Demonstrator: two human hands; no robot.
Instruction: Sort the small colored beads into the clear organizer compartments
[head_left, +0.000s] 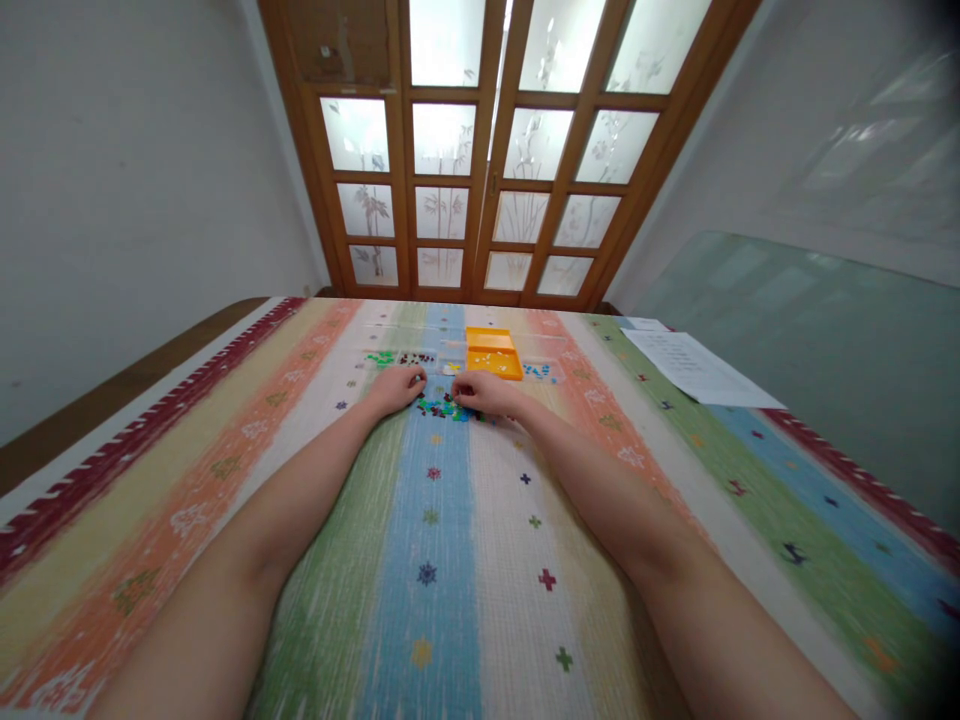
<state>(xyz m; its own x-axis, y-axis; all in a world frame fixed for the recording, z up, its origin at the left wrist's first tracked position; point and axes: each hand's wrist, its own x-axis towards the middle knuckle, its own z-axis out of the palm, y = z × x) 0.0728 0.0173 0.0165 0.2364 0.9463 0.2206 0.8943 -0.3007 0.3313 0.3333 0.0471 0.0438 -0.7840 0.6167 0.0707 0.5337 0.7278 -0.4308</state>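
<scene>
A loose pile of small green, blue and dark red pieces (pixel 442 408) lies on the striped cloth. At the pile's left edge is my left hand (pixel 397 390), its fingers curled together near a clear box of dark pieces (pixel 417 360). My right hand (pixel 489 395) reaches over the pile's right side with thumb and fingers pinched; anything in either pinch is too small to make out. Just beyond the hands stands an opened orange box (pixel 514 366) with pale bits inside. Green pieces (pixel 381 358) sit to its left, blue pieces (pixel 538 371) to its right, and yellow pieces (pixel 451 368) beside it.
The striped tablecloth (pixel 427 620) covers the whole table. White paper sheets (pixel 690 365) lie at the far right. Behind the table are wooden doors with frosted panes (pixel 442 140), and a greenish glass panel (pixel 825 330) leans along the right wall.
</scene>
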